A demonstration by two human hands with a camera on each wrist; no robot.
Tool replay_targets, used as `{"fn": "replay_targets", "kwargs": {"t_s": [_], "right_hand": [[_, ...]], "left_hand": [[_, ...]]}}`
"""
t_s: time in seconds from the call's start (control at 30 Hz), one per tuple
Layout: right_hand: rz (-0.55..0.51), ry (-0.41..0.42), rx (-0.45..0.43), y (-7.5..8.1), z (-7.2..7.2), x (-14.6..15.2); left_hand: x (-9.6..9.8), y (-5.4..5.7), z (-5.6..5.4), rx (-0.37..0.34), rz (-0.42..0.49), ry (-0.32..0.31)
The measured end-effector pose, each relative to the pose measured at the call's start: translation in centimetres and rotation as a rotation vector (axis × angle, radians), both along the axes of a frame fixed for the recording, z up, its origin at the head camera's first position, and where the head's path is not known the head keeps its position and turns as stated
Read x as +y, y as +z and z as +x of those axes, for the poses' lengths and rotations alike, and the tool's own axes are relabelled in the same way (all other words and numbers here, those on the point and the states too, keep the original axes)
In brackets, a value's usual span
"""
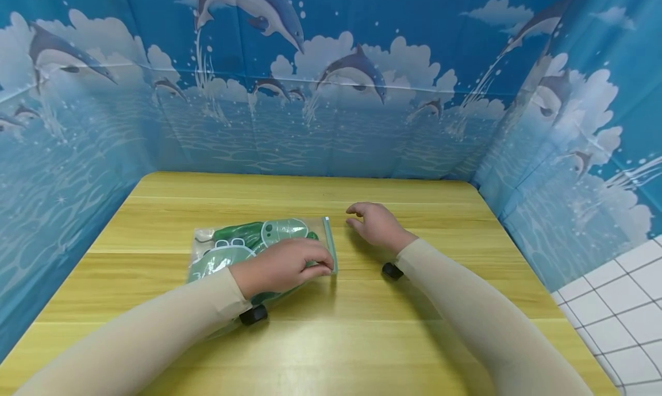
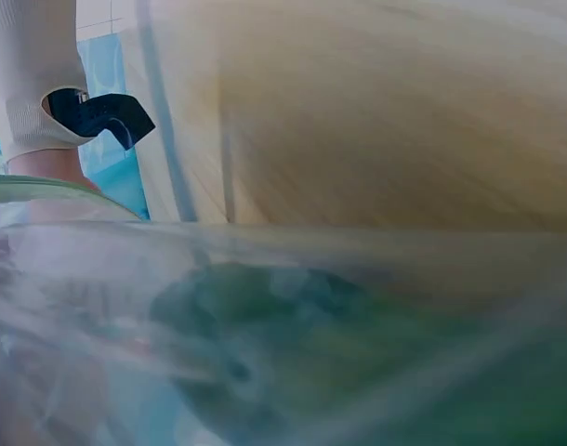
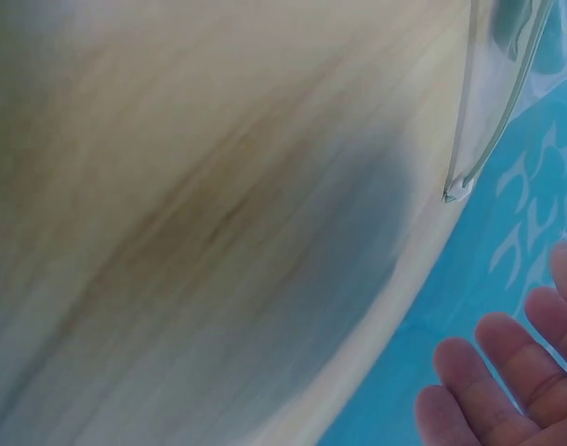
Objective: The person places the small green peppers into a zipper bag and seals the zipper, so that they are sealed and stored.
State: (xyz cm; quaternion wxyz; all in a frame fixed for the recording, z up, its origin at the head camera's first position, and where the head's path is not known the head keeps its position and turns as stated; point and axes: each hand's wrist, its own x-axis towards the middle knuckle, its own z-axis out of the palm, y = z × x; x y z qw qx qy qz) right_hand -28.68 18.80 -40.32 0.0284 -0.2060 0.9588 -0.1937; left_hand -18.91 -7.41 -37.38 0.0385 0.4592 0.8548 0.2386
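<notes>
A clear zip bag with pale green cartoon print lies on the table, holding dark green items. Their kind is hard to make out through the plastic. My left hand reaches over the bag, thumb and fingertips pinching its right end by the green zip strip. Blurred plastic with a green item behind it fills the lower left wrist view. To the right of the strip, my right hand hovers apart from the bag, fingers loosely bent and holding nothing. The bag's zip corner shows in the right wrist view.
The bag lies on a yellow wood-grain table. A blue curtain printed with dolphins hangs around its back and sides. White tiles appear at the lower right. Small black devices sit under both wrists.
</notes>
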Motion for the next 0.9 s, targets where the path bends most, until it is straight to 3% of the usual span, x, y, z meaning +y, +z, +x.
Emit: {"fn": "replay_targets", "kwargs": {"t_s": [0.2, 0.43, 0.67, 0.9], "right_hand": [[0.006, -0.004, 0.008, -0.1, 0.0, 0.4], [0.012, -0.012, 0.002, 0.3, -0.1, 1.3], [0.026, -0.033, 0.003, 0.3, -0.1, 2.3], [0.001, -0.027, -0.008, 0.2, 0.0, 3.7]], "left_hand": [[0.7, 0.1, -0.3, -0.076, -0.057, -0.063], [0.6, 1.5, -0.3, -0.123, -0.089, -0.011], [-1.2, 4.0, -1.1, -0.100, -0.152, 0.106], [-5.5, 5.3, -3.8, -0.032, -0.153, 0.308]]}}
